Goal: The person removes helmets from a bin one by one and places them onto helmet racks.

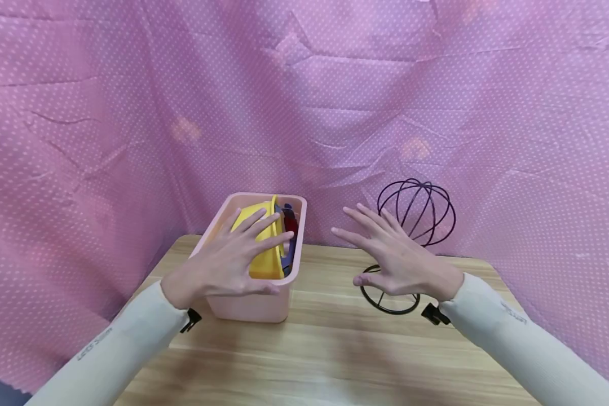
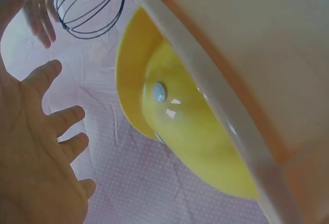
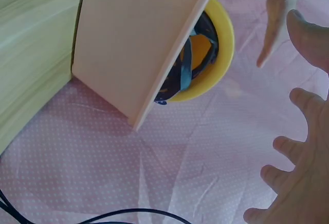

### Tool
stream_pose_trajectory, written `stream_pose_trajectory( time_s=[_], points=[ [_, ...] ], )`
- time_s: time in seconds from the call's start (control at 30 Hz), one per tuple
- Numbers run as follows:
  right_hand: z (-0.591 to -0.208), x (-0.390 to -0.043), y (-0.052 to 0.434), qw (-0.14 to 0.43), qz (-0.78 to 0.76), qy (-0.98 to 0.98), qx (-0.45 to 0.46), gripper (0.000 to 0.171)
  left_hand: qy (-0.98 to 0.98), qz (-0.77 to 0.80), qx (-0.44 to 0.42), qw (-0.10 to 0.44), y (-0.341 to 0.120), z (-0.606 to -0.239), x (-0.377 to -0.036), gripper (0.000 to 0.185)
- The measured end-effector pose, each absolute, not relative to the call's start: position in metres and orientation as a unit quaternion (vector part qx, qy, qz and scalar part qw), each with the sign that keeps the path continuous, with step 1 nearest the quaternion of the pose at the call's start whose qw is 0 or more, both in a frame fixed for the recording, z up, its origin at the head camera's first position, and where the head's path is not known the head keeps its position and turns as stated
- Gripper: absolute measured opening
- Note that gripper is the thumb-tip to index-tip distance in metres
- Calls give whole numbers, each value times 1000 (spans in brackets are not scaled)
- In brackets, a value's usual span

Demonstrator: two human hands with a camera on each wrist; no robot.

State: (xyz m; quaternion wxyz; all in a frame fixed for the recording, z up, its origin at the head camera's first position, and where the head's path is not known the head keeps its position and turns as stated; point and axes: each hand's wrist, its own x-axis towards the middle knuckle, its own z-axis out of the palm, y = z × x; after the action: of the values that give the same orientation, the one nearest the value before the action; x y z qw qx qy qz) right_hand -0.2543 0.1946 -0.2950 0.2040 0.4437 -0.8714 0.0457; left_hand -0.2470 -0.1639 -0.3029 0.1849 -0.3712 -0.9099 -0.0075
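Both hands hover over the table with fingers spread, holding nothing. My left hand (image 1: 223, 265) hangs above a pink bin (image 1: 254, 307), overlapping it in the head view. Inside the bin a yellow hard hat (image 1: 266, 265) stands tipped on its side, its brim up past the rim. Its dark inner harness (image 3: 186, 64) shows in the right wrist view, and the rounded shell (image 2: 190, 136) in the left wrist view. My right hand (image 1: 401, 259) is in front of a black wire stand (image 1: 424, 185) with a dome-shaped top, hiding its middle.
The stand's round base ring (image 1: 389, 312) rests on the light wooden table (image 1: 314, 361), right of the bin. A pink dotted cloth (image 1: 335, 124) hangs behind the table and along both sides. Dark blue and red parts (image 1: 290, 223) show at the bin's right side.
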Motion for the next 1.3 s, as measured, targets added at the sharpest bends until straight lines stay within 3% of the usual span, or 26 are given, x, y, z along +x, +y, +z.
stream_pose_trajectory(
  time_s=[0.27,0.53,1.03,1.3],
  points=[
    [-296,-260,187,191,75,-868,453,89,-915,-9,-346,207,-176,-305,-241,94],
    [-298,-263,177,155,115,-869,455,98,-936,-45,-303,173,-189,-309,-237,105],
    [-301,-268,163,109,170,-889,411,110,-941,-91,-277,170,-216,-321,-236,124],
    [-300,-276,146,85,226,-883,402,107,-942,-91,-251,202,-226,-326,-237,127]
  ],
)
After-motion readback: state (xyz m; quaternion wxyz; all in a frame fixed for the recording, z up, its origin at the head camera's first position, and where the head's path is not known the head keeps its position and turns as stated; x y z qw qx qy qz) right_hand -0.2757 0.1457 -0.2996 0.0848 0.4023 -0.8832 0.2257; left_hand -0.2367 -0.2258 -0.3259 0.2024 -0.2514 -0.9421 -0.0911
